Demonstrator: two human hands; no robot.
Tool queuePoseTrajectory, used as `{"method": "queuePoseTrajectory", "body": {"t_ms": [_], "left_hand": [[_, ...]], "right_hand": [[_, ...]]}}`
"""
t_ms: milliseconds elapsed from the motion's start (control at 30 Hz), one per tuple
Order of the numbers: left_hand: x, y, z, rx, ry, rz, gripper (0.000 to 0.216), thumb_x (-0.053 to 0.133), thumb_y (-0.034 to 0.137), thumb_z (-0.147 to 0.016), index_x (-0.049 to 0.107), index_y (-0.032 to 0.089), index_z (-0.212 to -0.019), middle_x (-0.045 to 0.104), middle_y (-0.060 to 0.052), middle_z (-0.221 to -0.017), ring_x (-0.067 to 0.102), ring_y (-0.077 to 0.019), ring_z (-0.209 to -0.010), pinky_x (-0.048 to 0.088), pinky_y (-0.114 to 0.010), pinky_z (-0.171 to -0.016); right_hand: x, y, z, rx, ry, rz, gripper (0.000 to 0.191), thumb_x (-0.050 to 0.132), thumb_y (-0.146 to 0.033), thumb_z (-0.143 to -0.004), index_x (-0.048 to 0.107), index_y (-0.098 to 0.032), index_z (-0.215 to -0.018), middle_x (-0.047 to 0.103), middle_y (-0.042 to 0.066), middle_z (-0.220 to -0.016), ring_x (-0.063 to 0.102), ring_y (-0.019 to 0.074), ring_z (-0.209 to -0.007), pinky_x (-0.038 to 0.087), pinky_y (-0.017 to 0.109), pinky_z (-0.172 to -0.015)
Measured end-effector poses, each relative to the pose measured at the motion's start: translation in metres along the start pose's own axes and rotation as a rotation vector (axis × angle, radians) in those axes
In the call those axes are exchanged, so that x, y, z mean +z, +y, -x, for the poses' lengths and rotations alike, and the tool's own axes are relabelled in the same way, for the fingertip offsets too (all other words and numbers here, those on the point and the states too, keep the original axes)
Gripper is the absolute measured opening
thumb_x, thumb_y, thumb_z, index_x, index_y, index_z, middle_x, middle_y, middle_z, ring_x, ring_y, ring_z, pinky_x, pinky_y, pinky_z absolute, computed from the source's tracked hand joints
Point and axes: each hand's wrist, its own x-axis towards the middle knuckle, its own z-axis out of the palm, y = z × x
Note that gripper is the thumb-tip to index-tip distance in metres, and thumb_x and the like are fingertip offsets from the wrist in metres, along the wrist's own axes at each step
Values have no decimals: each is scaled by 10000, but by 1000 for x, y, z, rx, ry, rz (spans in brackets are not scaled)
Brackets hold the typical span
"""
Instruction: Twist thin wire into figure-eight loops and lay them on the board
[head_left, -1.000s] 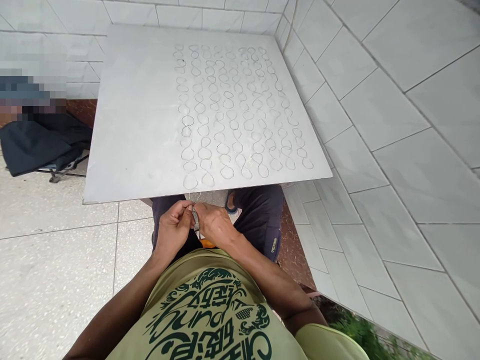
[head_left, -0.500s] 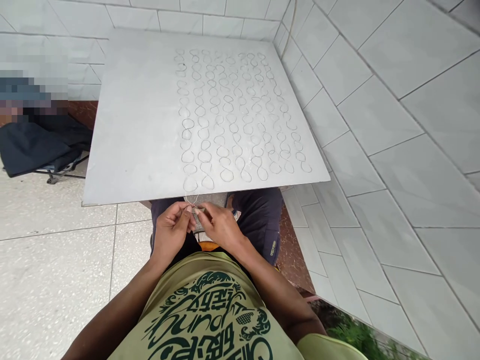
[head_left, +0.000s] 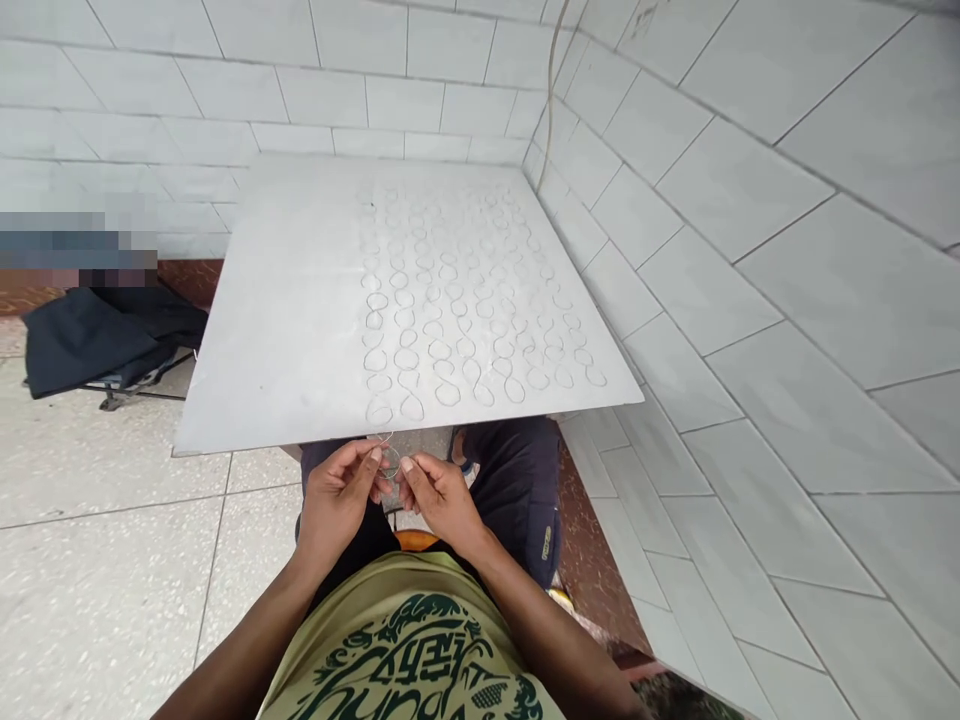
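My left hand (head_left: 337, 500) and my right hand (head_left: 439, 495) meet over my lap, just below the near edge of a grey board (head_left: 285, 330). Both pinch a thin wire loop (head_left: 388, 460) between their fingertips. On the board lie several rows of finished wire loops (head_left: 465, 310), each bent like a figure eight, filling its right half. The nearest row of loops ends close to the board's front edge, right above my hands.
White tiled walls stand behind and to the right of the board. A thin cable (head_left: 551, 90) hangs in the corner. A dark bag on a low trolley (head_left: 105, 335) sits on the speckled floor at the left. My dark trousers (head_left: 517, 480) show under the board.
The view has tilted up, so the board sits lower in the frame. My fingers have opened the wire into a round loop held between both hands.
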Motion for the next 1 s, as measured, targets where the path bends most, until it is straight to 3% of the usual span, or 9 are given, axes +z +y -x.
{"method": "queuePoseTrajectory", "body": {"t_ms": [133, 267, 433, 567, 700, 833, 1000], "left_hand": [[-21, 14, -7, 48, 92, -44, 329, 709, 475, -910, 763, 186, -1057, 751, -47, -828, 670, -152, -591, 549, -277, -561], [-50, 30, -29, 100, 160, -171, 324, 715, 453, -904, 776, 183, -1072, 727, -25, -696, 633, -146, -561, 536, -275, -587], [-81, 36, -80, 137, 234, -295, 355, 727, 486, -850, 786, 172, -1005, 713, -25, -666, 615, -160, -553, 478, -267, -537], [-93, 33, -126, 157, 288, -463, 293, 704, 471, -824, 796, 202, -895, 721, -25, -670, 668, -206, -664, 494, -302, -646], [-97, 25, -163, 187, 324, -579, 243, 676, 448, -807, 774, 225, -805, 754, -38, -749, 684, -244, -728, 496, -341, -706], [-98, 17, -189, 217, 342, -650, 215, 654, 418, -814, 746, 231, -761, 761, -50, -804, 692, -261, -773, 500, -359, -766], [-99, 10, -196, 312, 338, -746, 298, 603, 432, -877, 758, 182, -925, 714, -102, -915, 666, -261, -821, 511, -373, -823]], "right_hand": [[-18, 10, 6, -11, 51, 19, 451, 497, -576, -1036, 643, -193, -849, 607, -14, -653, 572, 132, -541, 447, 245, -517], [-53, 18, 17, -74, 152, 249, 460, 468, -538, -1056, 639, -193, -805, 605, -7, -653, 572, 142, -556, 447, 257, -551], [-103, 34, 36, -101, 359, 575, 442, 447, -485, -1071, 645, -205, -792, 616, 15, -666, 588, 172, -610, 451, 284, -613], [-131, 57, 50, -89, 596, 724, 404, 447, -469, -1065, 672, -200, -864, 690, 74, -777, 665, 225, -713, 495, 320, -657], [-143, 75, 58, -133, 756, 834, 374, 426, -433, -1063, 697, -178, -1024, 702, 145, -983, 679, 278, -928, 560, 372, -732], [-147, 86, 52, -165, 799, 962, 396, 413, -415, -1053, 672, -140, -1172, 643, 207, -1181, 599, 344, -1173, 512, 552, -1034], [-150, 102, 38, -117, 841, 1059, 535, 410, -428, -1043, 562, -38, -1377, 541, 287, -1332, 513, 404, -1309, 454, 610, -1105]]}}
